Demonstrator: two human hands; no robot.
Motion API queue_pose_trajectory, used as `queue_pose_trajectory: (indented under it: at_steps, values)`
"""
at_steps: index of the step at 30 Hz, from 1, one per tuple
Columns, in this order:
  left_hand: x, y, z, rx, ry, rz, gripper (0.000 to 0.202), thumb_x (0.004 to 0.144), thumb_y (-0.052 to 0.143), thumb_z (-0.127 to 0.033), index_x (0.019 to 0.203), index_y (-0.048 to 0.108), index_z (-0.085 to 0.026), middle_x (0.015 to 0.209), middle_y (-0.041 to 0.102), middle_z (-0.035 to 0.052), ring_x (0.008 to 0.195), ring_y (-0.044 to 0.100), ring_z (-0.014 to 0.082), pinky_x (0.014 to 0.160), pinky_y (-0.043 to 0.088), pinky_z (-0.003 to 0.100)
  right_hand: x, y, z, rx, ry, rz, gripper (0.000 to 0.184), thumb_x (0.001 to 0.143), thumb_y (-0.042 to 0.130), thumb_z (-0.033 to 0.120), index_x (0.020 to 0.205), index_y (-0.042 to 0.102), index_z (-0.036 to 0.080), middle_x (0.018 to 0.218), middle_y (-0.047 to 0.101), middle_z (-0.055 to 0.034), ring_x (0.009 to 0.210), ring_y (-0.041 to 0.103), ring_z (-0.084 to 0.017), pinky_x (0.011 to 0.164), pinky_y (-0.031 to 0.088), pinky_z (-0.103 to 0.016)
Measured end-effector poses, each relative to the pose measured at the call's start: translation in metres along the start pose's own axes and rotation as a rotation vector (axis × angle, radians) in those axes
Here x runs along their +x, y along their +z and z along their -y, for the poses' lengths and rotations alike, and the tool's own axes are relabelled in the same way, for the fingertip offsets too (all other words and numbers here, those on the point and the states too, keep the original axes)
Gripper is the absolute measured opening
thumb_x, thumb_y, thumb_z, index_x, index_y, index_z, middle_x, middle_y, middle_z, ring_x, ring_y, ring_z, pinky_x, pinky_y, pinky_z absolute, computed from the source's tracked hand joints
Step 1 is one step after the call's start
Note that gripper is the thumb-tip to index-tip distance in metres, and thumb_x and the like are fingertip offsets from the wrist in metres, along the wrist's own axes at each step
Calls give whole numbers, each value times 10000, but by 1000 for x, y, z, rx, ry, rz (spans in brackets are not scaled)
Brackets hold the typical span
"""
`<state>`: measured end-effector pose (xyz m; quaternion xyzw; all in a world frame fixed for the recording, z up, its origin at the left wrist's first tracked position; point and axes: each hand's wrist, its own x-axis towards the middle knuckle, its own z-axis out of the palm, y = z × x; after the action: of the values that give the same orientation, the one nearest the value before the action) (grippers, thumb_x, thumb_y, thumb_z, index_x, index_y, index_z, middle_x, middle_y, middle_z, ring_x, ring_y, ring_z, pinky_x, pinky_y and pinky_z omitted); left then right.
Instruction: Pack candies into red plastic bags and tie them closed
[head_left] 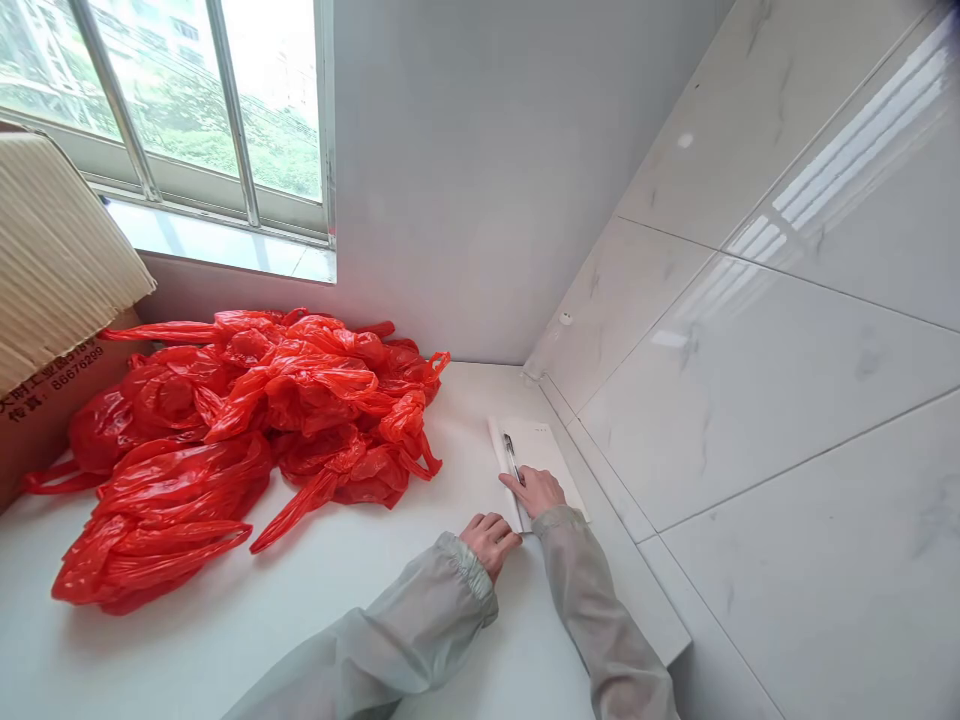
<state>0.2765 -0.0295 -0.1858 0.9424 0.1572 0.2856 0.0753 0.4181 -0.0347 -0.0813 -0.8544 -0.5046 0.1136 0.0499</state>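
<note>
A white notebook (544,447) lies on the white tabletop near the tiled wall, its spine side facing left. Along its left part is a dark-clipped pen (511,450), pointing away from me. My right hand (541,491) rests palm down over the notebook, thumb and forefinger closed about the pen's near end. At the notebook's near left corner is my left hand (491,543), fingers curled and touching the edge; their tips are partly hidden. Grey sleeves cover both forearms.
A heap of knotted red plastic bags (300,390) spreads over the table's left and back. At far left stands an open cardboard box (60,250). Behind is a barred window (225,110). A marble-patterned tile wall (750,420) borders the right side of the tabletop (465,420).
</note>
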Motion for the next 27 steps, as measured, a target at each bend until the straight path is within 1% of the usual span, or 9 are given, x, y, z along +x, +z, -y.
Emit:
queue_pose_trajectory:
  at_steps: [6,10,13,17,19,21,24,25,27]
  values:
    - [3,-11,3,4,17,35,248,873,453,-30,916,628,-199,908,674,39,940,618,198,776,458,311,0,-2,6,-57,20,9,485,927,461,616,944,687,186,980,721,-143,914,673,-274,648,380,-302]
    - [5,-23,3,16,36,57,211,881,465,-67,895,626,-203,937,679,36,950,612,200,786,467,308,2,-3,7,-3,9,1,420,901,543,578,890,680,181,960,712,-149,904,662,-268,639,374,-296]
    - [5,-35,0,30,37,69,249,876,438,-50,948,622,-202,981,671,43,929,610,185,799,480,300,2,-2,2,99,-16,-11,337,888,588,511,783,647,196,852,693,-111,836,644,-241,620,354,-283]
    - [6,-45,-4,49,18,81,333,886,372,-30,1057,612,-186,1075,641,86,882,607,179,796,495,299,5,1,-13,346,-77,-28,352,826,651,415,575,507,214,581,544,-3,649,546,-169,567,302,-256]
    - [7,-45,-6,46,3,84,350,891,360,-33,1098,604,-176,1135,625,108,902,606,194,802,496,317,7,3,-24,515,-106,-20,404,785,663,436,528,443,214,491,436,38,548,460,-131,526,282,-240]
    - [7,-43,-8,33,-11,88,366,881,369,-27,1128,598,-170,1184,614,121,946,604,214,817,489,340,9,4,-36,711,-110,-11,446,786,596,562,551,424,224,443,357,66,451,371,-106,465,261,-231]
    - [9,-40,-12,17,-19,94,420,855,386,-1,1182,588,-169,1247,610,125,1031,587,244,849,463,372,8,3,-52,1009,-76,-55,510,808,378,736,686,435,244,430,327,92,366,295,-95,381,228,-228]
    - [9,-40,-14,29,-9,97,442,848,388,9,1204,581,-168,1274,606,124,1055,577,249,855,453,377,6,3,-56,1097,-66,-85,520,809,340,752,737,433,246,446,350,92,366,312,-96,370,236,-224]
    - [11,-41,-18,79,25,110,467,835,404,19,1227,577,-170,1337,587,116,1071,559,249,846,435,381,1,2,-62,1242,-61,-141,479,797,404,729,811,415,251,507,427,83,415,404,-100,380,298,-210]
